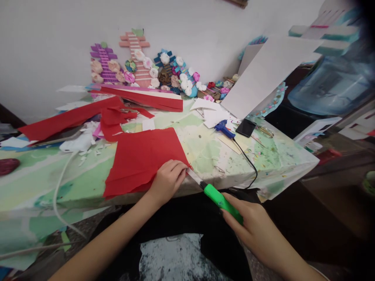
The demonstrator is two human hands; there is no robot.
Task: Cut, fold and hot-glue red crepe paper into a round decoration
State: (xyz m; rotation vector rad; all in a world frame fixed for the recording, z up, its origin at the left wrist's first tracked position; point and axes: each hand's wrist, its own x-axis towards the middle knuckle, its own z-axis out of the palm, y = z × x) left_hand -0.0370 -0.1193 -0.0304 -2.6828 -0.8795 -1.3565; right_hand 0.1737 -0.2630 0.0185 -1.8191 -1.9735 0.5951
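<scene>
A sheet of red crepe paper or thin cloth [146, 156] lies at the front edge of the table, its lower border ragged. My left hand [168, 181] rests on its right side, fingers bent together and pinching its right edge. In my right hand [247, 218] is a green utility knife [218, 197] with a black collar and a long pale blade. The blade's tip meets the red sheet's edge close to my left fingertips. Whether it has gone into the sheet I cannot make out.
Red strips [73, 117] and white scraps lie at the left, by a power strip [76, 142] with a pale cord. A blue glue gun [225, 128], a black phone [246, 127] and scissors [265, 132] lie at the right. Flower-decorated stick crafts [139, 62] lean on the wall.
</scene>
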